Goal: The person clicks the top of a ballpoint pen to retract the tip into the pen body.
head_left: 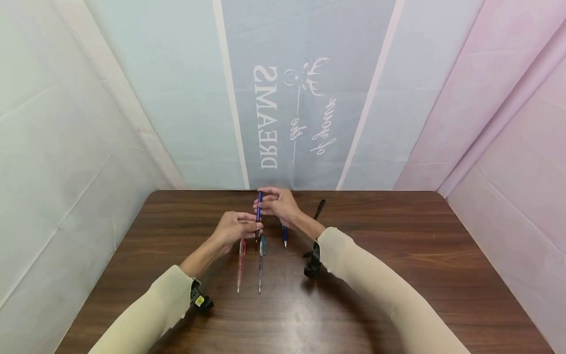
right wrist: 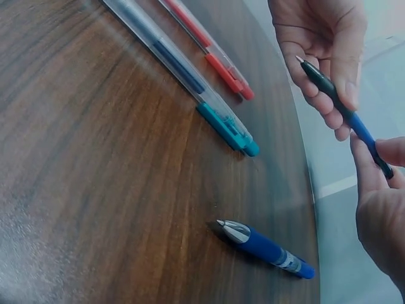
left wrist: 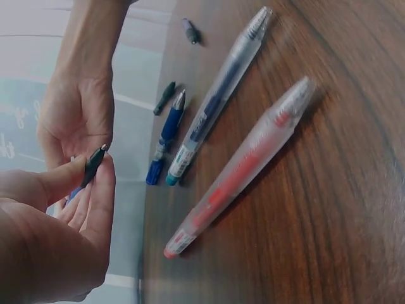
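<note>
A blue pen (head_left: 259, 197) with a black grip is held upright above the far part of the table, tip down. My left hand (head_left: 233, 227) pinches its black lower end between thumb and fingers. Near the top, my right hand (head_left: 281, 202) pinches the same pen. In the right wrist view the pen's tip (right wrist: 299, 59) sticks out past the left fingers. Below the hands lie a clear pen with red parts (head_left: 240, 268) and a clear pen with teal parts (head_left: 261, 265), side by side. Another blue pen (right wrist: 266, 247), silver-tipped, lies right of them, partly hidden by the right hand in the head view.
A black pen (head_left: 320, 207) lies beyond the right wrist, partly covered by it. Another dark pen end (left wrist: 191, 31) shows in the left wrist view. The wooden table (head_left: 398, 236) meets a printed cloth backdrop (head_left: 305, 29) at its far edge.
</note>
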